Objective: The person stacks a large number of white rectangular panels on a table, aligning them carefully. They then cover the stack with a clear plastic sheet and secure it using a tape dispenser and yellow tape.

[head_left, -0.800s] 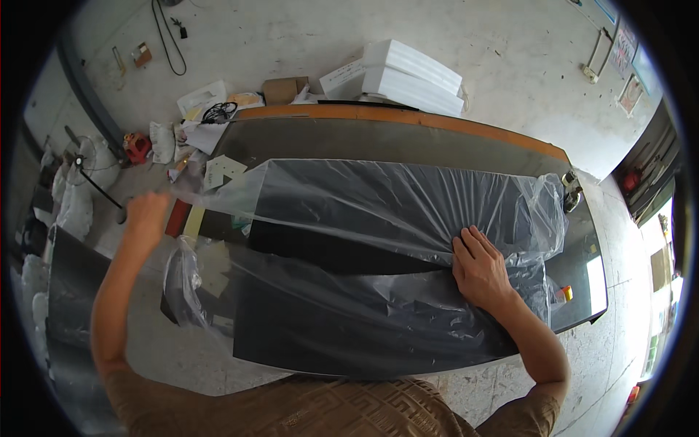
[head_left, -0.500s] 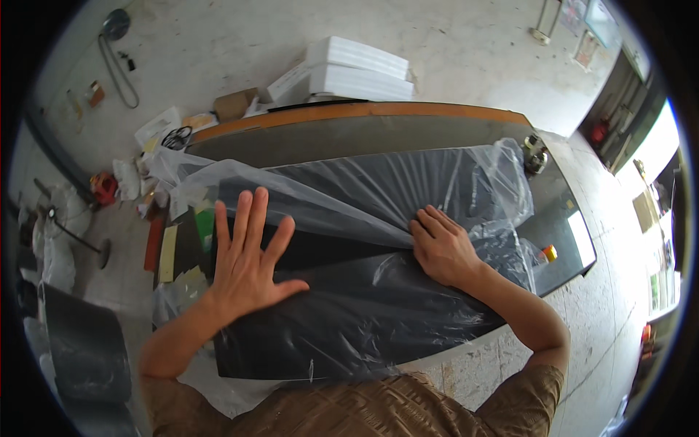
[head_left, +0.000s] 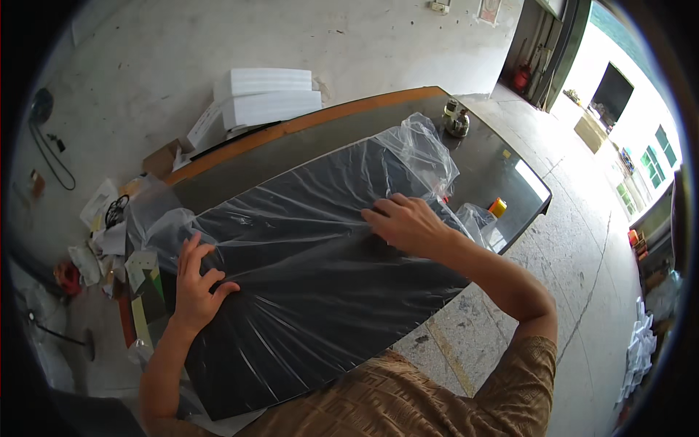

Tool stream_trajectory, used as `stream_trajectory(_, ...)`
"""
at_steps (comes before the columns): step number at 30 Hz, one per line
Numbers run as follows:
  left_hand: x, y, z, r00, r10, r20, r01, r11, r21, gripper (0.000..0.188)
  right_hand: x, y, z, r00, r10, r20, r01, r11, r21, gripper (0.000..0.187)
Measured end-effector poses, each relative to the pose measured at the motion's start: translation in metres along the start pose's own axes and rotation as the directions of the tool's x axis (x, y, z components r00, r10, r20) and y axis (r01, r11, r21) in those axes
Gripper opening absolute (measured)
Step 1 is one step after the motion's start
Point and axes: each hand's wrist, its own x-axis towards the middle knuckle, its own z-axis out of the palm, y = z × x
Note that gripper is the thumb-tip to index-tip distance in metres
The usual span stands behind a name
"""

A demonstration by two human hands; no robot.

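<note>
Bare hands (head_left: pixel 409 227) on wrinkled clear film (head_left: pixel 306 244), flat black rectangular panel (head_left: pixel 237 364)

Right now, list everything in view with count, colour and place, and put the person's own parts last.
Film: 1 or more, clear, creased over the panel
Panel: 1, black, on the table
Table: 1, dark top with orange far edge, centre
Bottles: 2, one dark, one paler, table's far right corner
Small object: 1, yellow-orange, table's right side
Foam blocks: at least 2, white, by the wall
Cardboard box: 1, brown, left of the foam
Wall: grey-white, behind
Floor: grey, right
Left-edge clutter: mixed, too small to count
Left hand: 1, bare, at the film's left
Right hand: 1, bare, on the film's right
Sleeves: 2, brown, lower edge
</note>
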Motion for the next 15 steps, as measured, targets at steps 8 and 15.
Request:
stream_trajectory(8, -0.018, -0.002, 0.006, 0.995, 0.003, -0.099, 0.0, 0.999, 0.035, 0.018, -0.012, -0.018, -0.052, 0.98, 0.187, 0.072, -0.188, 0.982, 0.01, 0.053)
stream_trajectory(15, -0.014, 0.001, 0.0, 0.962, 0.273, -0.014, -0.268, 0.953, 0.143, 0.011, 0.107, -0.137, 0.012, 0.967, -0.231, -0.104, 0.254, 0.889, 0.382, 0.08)
